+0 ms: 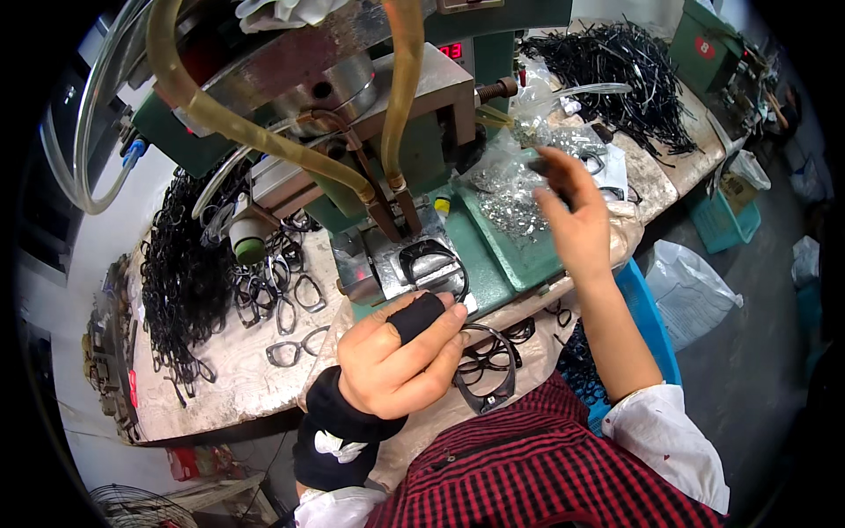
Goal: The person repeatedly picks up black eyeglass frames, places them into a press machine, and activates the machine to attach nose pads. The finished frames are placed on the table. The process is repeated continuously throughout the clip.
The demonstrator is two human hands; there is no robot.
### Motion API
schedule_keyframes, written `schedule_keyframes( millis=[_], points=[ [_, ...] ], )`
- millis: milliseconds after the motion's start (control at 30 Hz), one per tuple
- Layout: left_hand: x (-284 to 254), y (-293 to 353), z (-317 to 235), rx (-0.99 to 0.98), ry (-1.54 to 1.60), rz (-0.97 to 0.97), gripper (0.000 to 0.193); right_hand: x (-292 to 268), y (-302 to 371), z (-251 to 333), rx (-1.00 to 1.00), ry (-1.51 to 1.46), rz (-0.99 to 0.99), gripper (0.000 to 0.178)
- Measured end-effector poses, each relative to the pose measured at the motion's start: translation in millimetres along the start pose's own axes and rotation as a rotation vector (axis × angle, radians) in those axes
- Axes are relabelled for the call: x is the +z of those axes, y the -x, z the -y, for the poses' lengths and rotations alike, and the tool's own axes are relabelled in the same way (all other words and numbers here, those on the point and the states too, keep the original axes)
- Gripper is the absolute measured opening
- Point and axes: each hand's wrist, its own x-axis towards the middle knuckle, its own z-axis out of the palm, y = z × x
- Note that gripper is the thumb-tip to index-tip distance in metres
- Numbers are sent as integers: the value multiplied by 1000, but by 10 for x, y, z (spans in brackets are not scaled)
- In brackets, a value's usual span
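My left hand (400, 356) is closed around a black eyeglass frame (489, 403). One rim of the frame rests by the metal fixture under the machine's copper-coloured tips (394, 218); the other rim hangs toward my lap. Dark cloth wraps one of its fingers, and a black band covers the wrist. Over to the right, my right hand (576, 211) is raised above the green tray (519, 280), thumb and fingers apart, with a dark covering at a fingertip. Small shiny metal parts (515, 211) lie in the tray beside a clear plastic bag.
Tangled black frames (189, 282) are heaped at the left, with loose rims (286, 273) near the machine. A pile of thin black strips (616, 84) covers the back right table. A blue basket (647, 317) holding black frames stands below the table edge, near a white plastic bag (691, 282).
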Motion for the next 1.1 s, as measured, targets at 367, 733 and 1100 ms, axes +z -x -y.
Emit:
schedule_keyframes(
  millis=[367, 733, 1100],
  points=[
    [61, 162, -17, -71, 64, -38, 28, -197, 322, -172, -93, 796, 212, 11],
    [-666, 538, -48, -771, -722, -385, 22, -82, 314, -248, -152, 616, 55, 10],
    [-454, 2216, 1257, -1421, -1051, 404, 12, -299, 500, -133, -104, 599, 7, 10]
  ],
)
